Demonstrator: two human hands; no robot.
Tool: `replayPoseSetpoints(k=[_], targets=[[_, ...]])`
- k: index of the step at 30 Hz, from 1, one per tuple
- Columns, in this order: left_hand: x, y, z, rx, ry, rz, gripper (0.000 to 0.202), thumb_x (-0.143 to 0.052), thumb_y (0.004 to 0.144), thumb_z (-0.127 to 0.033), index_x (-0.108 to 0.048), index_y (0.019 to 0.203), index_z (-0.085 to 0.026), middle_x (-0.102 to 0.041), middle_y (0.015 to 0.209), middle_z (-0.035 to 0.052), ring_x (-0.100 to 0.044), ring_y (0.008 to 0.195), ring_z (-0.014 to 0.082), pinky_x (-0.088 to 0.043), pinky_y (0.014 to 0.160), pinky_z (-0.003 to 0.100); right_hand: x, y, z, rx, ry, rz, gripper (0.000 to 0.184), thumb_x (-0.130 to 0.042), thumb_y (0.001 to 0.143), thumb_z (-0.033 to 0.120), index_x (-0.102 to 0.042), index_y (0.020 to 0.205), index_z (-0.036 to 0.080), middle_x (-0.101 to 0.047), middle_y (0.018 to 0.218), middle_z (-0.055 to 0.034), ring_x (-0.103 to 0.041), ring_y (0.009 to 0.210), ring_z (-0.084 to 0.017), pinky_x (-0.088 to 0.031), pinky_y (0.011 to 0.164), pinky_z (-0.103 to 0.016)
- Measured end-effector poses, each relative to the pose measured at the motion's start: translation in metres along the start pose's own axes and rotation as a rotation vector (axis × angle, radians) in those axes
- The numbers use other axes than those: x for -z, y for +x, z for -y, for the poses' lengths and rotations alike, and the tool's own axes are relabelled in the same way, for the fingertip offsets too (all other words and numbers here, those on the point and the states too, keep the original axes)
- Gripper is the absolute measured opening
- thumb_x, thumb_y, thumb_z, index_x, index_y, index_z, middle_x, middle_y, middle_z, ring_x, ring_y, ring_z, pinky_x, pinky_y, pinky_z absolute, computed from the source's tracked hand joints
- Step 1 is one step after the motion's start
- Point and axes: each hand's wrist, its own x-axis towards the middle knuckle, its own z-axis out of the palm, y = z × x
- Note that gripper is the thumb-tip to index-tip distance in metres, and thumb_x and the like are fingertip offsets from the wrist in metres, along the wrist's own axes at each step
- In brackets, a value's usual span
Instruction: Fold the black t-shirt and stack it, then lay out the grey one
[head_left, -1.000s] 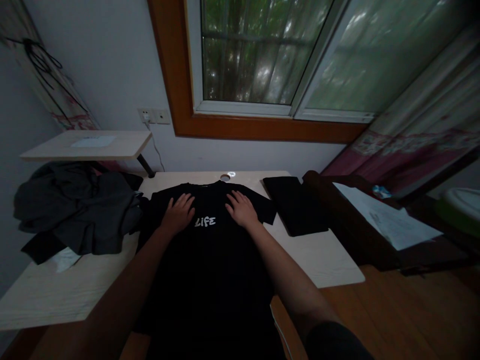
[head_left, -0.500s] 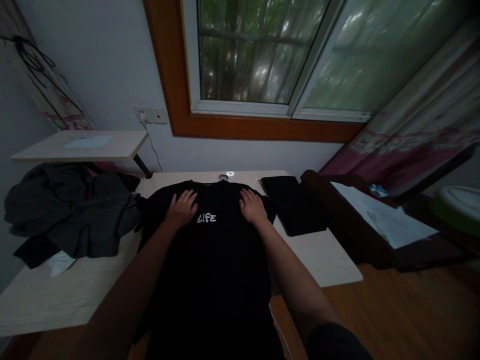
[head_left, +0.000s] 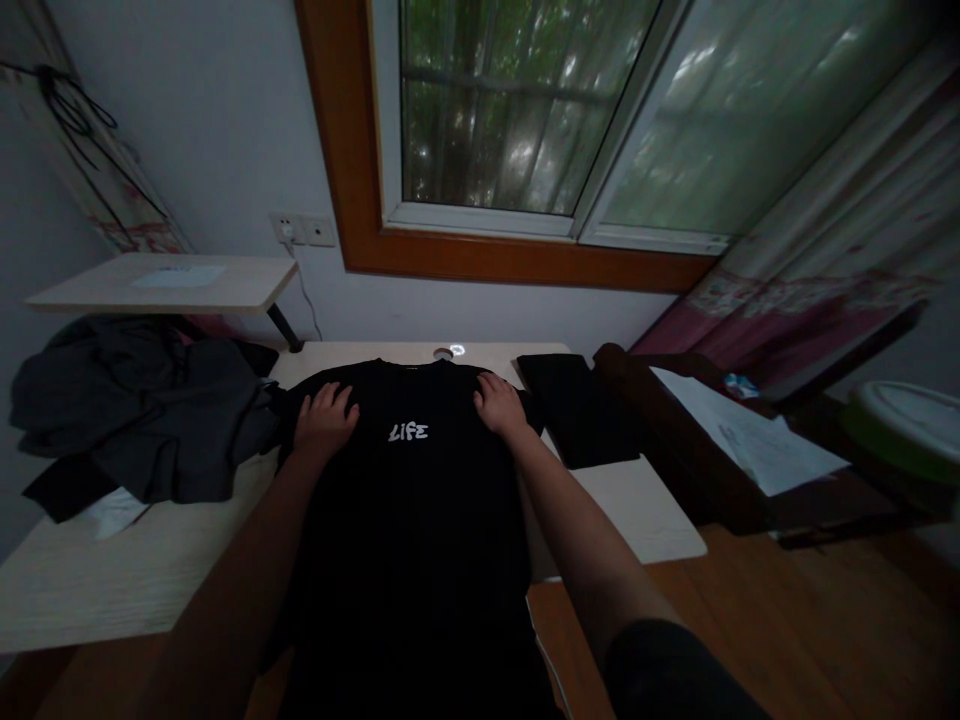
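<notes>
A black T-shirt [head_left: 412, 520] with white lettering on its chest lies spread over the desk, collar toward the wall, its lower part reaching past the front edge. My left hand [head_left: 327, 416] rests flat on the shirt near the left shoulder, fingers spread. On the opposite shoulder lies my right hand [head_left: 499, 404], palm down with its fingers stretched out. Neither hand grips the fabric.
A heap of dark grey clothing [head_left: 135, 410] sits at left under a small raised shelf [head_left: 247, 280]. On the right are a folded black cloth [head_left: 581, 410] and, beyond the pale desk [head_left: 645, 510], dark brown furniture holding white paper [head_left: 742, 430].
My left hand has slid left across the shirt, away from the lettering toward the shoulder. My right hand stays at about the same place on the shirt. The view has shifted slightly.
</notes>
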Motion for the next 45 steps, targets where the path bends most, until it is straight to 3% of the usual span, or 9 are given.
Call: replayPoseSetpoints(k=[6,18,35,45], targets=[[0.002,-0.002,0.01,0.031,-0.007,-0.002,0.057,-0.037,0.099,-0.046,-0.052,0.148,-0.022,-0.046,0.159,0.0109,-0.037,0.149,0.0294,-0.026,0.123,0.056,-0.002,0.009,-0.003,0.027,-0.016,-0.012,0.049,-0.044,0.102,0.032,-0.053,0.146,0.014,-0.05,0.155,-0.012,-0.043,0.144,-0.027,-0.029,0.122,-0.044],[0.001,0.02,0.016,0.085,0.011,0.032,0.059,-0.032,0.1,-0.046,-0.045,0.153,-0.023,-0.039,0.164,0.0105,-0.031,0.153,0.0298,-0.021,0.123,0.062,-0.007,0.034,-0.008,0.097,-0.043,0.045,0.049,-0.043,0.103,0.031,-0.052,0.148,0.014,-0.047,0.157,-0.012,-0.042,0.145,-0.025,-0.029,0.123,-0.042],[0.0,0.029,0.02,0.138,-0.006,0.16,0.066,-0.024,0.1,-0.05,-0.037,0.159,-0.021,-0.028,0.169,0.0049,-0.02,0.157,0.0267,-0.014,0.125,0.063,-0.012,0.024,-0.006,0.052,-0.014,-0.01,0.049,-0.044,0.101,0.028,-0.053,0.148,0.016,-0.048,0.158,-0.0082,-0.04,0.147,-0.025,-0.028,0.124,-0.043],[0.0,0.03,0.019,0.144,0.007,0.165,0.066,-0.022,0.1,-0.05,-0.036,0.159,-0.022,-0.026,0.169,0.0045,-0.018,0.158,0.0262,-0.013,0.126,0.062,-0.015,0.024,-0.009,0.041,0.01,-0.015,0.049,-0.043,0.102,0.03,-0.053,0.148,0.018,-0.047,0.159,-0.0064,-0.039,0.148,-0.024,-0.026,0.125,-0.043]])
